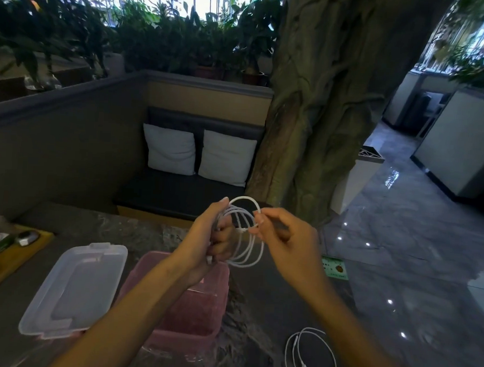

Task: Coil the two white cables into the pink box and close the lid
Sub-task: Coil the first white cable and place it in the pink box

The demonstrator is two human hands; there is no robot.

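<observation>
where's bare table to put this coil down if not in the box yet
Bare table runs between the pink box and the second cable, and beyond the box toward the bench. The left side is crowded: the clear lid beside the box, then a yellow tray. Both hands, left and right, hold the coil.

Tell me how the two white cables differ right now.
The held cable is wound in tight loops, gripped by the left hand and pinched by the right hand above the pink box. The second cable lies loosely looped on the table, untouched. Both are thin and white.
</observation>
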